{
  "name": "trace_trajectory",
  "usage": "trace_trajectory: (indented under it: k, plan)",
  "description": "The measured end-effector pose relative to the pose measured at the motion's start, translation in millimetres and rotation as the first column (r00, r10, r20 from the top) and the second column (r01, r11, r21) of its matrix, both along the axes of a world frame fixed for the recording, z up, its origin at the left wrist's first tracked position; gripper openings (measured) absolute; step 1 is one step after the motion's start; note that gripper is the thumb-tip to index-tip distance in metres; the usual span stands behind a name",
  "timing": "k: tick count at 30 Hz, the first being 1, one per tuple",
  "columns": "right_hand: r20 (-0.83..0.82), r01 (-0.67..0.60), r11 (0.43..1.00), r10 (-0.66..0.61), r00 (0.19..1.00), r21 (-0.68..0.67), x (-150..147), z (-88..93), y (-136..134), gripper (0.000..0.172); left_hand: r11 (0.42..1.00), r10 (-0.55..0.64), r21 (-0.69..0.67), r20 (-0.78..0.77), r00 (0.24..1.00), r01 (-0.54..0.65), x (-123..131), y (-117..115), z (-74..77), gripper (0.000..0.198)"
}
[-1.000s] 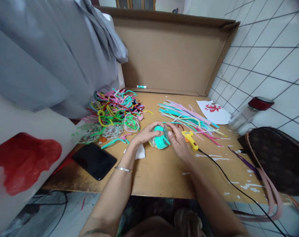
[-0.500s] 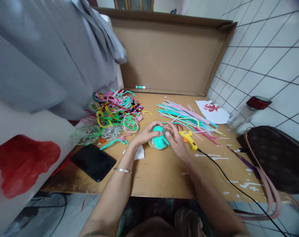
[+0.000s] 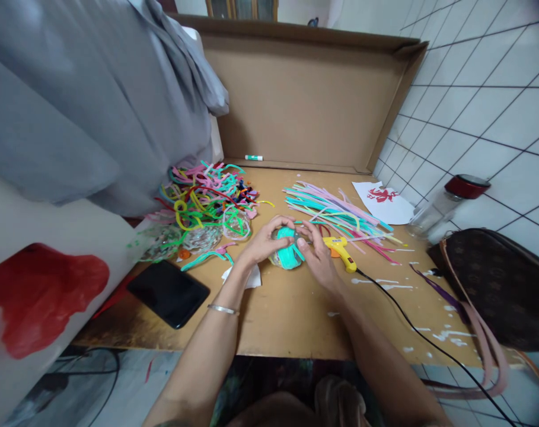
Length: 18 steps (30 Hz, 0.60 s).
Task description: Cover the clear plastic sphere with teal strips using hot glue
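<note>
Between my hands, low over the table, is a rounded bundle wrapped with turquoise pipe cleaners (image 3: 289,257). My left hand (image 3: 270,239) grips it from the left, thumb lying across its top and fingers curled round the far side. On its right edge my right hand (image 3: 316,250) has its thumb and fingers closed, near a loose turquoise end; part of the bundle is hidden by them. A yellow glue gun (image 3: 341,251) lies just right of my right hand. White paper (image 3: 253,277) lies beside my left wrist.
Left stands a heap of colourful pipe cleaners (image 3: 202,196), with a black phone (image 3: 169,293) nearer me. Straight pipe cleaners (image 3: 335,207) lie behind the glue gun. A glass bottle (image 3: 442,207) and brown bag (image 3: 500,290) stand right. Cardboard (image 3: 296,101) rises behind; the gun's cord (image 3: 407,320) crosses the right side.
Both hands stay around the turquoise bundle with only slight finger shifts. The right thumb and the loose turquoise end have moved a little.
</note>
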State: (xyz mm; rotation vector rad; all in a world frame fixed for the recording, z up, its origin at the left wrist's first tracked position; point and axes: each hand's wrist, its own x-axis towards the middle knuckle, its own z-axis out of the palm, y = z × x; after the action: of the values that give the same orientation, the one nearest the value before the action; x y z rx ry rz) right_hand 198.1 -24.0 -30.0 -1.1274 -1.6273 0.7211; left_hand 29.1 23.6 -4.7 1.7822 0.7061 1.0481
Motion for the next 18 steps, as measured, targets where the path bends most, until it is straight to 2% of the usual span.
trace_trajectory:
  k: [7,11,15,18]
  plan:
    - [-0.177,-0.010,0.999,0.002,0.984,-0.045,-4.1,-4.7,2.9,0.057,0.998,-0.001,-0.060,0.043,0.999,0.004,3.2,-1.2,-1.5,0.027]
    - [-0.218,-0.005,0.998,-0.007,0.976,-0.055,-3.2,-2.1,3.1,0.055,0.997,0.010,-0.074,0.035,0.999,-0.007,2.5,-1.1,-2.2,0.026]
    - [-0.058,0.142,0.987,-0.138,0.989,0.075,2.6,9.0,-1.3,0.036,0.997,0.013,-0.073,0.008,1.000,-0.012,0.8,0.5,-3.7,0.024]
    - [0.133,0.158,0.969,-0.185,0.974,0.189,5.4,19.8,-7.9,0.021,0.997,-0.010,-0.082,0.032,0.999,0.013,0.3,2.0,-4.9,0.021]
